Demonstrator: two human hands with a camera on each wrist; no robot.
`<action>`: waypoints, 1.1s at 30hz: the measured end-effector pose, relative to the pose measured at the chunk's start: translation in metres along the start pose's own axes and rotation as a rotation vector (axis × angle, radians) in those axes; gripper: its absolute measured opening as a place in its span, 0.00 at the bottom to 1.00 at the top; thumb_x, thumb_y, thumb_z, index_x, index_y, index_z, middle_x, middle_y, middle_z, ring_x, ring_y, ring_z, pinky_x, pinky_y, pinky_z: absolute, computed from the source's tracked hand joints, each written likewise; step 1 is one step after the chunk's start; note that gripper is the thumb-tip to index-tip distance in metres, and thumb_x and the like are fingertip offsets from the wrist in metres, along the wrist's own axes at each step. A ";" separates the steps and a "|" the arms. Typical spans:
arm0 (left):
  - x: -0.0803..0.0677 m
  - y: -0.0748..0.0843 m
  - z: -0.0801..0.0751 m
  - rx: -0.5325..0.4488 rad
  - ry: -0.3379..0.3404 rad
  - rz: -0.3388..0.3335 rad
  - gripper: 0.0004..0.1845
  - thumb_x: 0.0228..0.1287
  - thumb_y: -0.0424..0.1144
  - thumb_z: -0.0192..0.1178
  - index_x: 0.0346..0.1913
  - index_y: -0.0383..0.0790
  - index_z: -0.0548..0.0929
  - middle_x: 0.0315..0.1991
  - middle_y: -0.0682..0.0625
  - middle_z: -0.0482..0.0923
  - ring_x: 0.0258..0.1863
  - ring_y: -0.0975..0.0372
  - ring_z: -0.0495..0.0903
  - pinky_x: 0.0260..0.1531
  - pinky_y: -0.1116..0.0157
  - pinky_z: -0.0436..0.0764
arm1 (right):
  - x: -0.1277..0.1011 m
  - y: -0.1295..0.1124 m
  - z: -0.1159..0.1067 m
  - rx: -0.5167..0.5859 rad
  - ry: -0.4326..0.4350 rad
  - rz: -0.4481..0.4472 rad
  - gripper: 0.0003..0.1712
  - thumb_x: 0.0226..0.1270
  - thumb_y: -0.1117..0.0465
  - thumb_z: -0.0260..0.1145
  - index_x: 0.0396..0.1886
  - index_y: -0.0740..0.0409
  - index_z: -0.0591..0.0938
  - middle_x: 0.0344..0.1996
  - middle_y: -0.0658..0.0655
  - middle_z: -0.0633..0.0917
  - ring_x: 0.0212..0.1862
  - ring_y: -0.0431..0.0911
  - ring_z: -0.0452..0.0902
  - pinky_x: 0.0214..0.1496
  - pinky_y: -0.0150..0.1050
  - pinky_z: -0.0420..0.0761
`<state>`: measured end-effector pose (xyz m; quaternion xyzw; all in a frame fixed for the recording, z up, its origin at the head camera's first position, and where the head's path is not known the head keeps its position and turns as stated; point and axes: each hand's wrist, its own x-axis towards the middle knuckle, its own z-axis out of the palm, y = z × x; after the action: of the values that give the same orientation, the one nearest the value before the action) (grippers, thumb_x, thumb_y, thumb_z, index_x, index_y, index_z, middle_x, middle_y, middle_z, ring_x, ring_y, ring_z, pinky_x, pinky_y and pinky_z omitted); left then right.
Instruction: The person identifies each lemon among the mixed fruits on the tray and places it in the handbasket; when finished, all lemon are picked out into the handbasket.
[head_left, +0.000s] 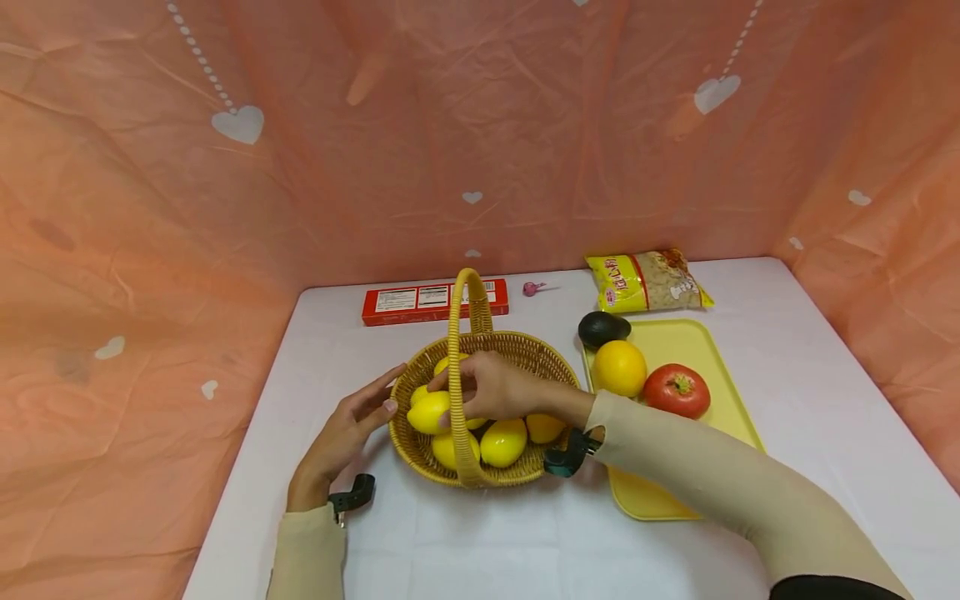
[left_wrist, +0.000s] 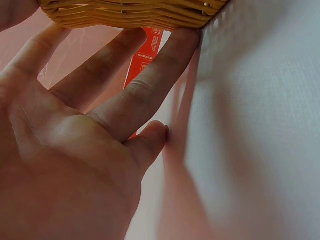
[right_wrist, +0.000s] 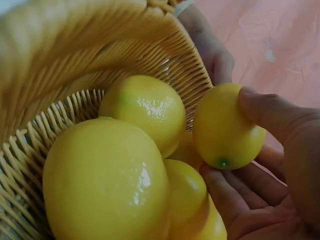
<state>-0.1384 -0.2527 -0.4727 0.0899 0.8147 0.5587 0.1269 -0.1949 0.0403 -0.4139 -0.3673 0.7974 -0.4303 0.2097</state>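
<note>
Head view: wicker basket (head_left: 525,350) with a tall hoop handle (head_left: 459,367) stands mid-bench (head_left: 465,542), several lemons inside. Right hand (head_left: 495,387) reaches over the rim into the basket; its grip is closed around one lemon (head_left: 429,412) at the left side of the basket, just inside the rim and beside the handle. Left hand (head_left: 347,433) lies outside the basket on its left flank, fingers straight, tips at the weave; grip released, holding nothing.

Right wrist view adds what the head view hides: thumb on top of the held lemon (right_wrist: 228,127), fingers (right_wrist: 235,195) cupped beneath it, green stem dot facing down. The lemon sits against the basket wall (right_wrist: 150,50), touching the other lemons (right_wrist: 107,185) heaped lower in the bowl.

Left wrist view shows the palm (left_wrist: 70,150) flat and open, fingertips (left_wrist: 182,42) pressed to the underside edge of the basket (left_wrist: 130,12), with the red box (left_wrist: 145,55) visible between the fingers.

Only the head view shows the rest: yellow tray (head_left: 690,492) to the right carrying an orange (head_left: 619,367), tomato (head_left: 677,390) and avocado (head_left: 603,328); snack bag (head_left: 647,282) behind it; red box (head_left: 433,301) along the back.
</note>
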 end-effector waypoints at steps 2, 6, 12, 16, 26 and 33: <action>0.001 0.000 0.000 0.001 0.000 0.005 0.31 0.85 0.46 0.59 0.85 0.54 0.69 0.86 0.44 0.65 0.79 0.39 0.70 0.78 0.32 0.67 | -0.002 0.000 -0.003 -0.072 -0.007 0.002 0.27 0.67 0.55 0.83 0.64 0.57 0.90 0.58 0.53 0.93 0.57 0.40 0.88 0.61 0.33 0.87; 0.001 0.000 0.000 0.006 0.002 0.021 0.31 0.85 0.45 0.58 0.85 0.54 0.69 0.86 0.45 0.65 0.80 0.39 0.70 0.78 0.32 0.67 | -0.006 -0.001 -0.013 -0.229 -0.023 -0.021 0.21 0.66 0.57 0.83 0.57 0.52 0.91 0.47 0.48 0.93 0.45 0.39 0.81 0.50 0.32 0.81; 0.001 -0.002 0.000 0.004 0.003 0.022 0.31 0.85 0.45 0.58 0.85 0.54 0.69 0.86 0.46 0.64 0.80 0.39 0.69 0.78 0.32 0.67 | -0.011 -0.003 -0.023 -0.336 -0.041 -0.010 0.20 0.64 0.51 0.85 0.52 0.50 0.91 0.43 0.45 0.91 0.42 0.39 0.79 0.50 0.34 0.82; 0.000 -0.003 -0.001 0.011 0.005 0.026 0.30 0.85 0.45 0.58 0.85 0.54 0.69 0.86 0.46 0.64 0.81 0.39 0.68 0.78 0.32 0.67 | -0.013 -0.004 -0.020 -0.346 -0.010 0.030 0.21 0.63 0.48 0.86 0.51 0.51 0.92 0.41 0.45 0.91 0.39 0.39 0.80 0.46 0.33 0.82; 0.000 -0.003 0.000 0.002 0.002 0.029 0.31 0.85 0.44 0.58 0.85 0.53 0.69 0.86 0.45 0.63 0.81 0.38 0.68 0.78 0.32 0.67 | -0.017 -0.004 -0.016 -0.360 0.021 -0.011 0.23 0.66 0.50 0.84 0.56 0.55 0.92 0.48 0.52 0.95 0.48 0.45 0.88 0.54 0.35 0.87; 0.001 -0.003 0.000 0.009 0.001 0.034 0.31 0.85 0.44 0.58 0.85 0.52 0.69 0.86 0.44 0.64 0.80 0.38 0.70 0.77 0.31 0.67 | -0.025 -0.005 -0.027 -0.279 0.053 0.013 0.23 0.73 0.49 0.79 0.61 0.56 0.91 0.54 0.53 0.94 0.56 0.45 0.90 0.63 0.41 0.88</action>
<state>-0.1389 -0.2536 -0.4753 0.1041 0.8157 0.5570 0.1164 -0.1946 0.0715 -0.3946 -0.3762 0.8571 -0.3237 0.1382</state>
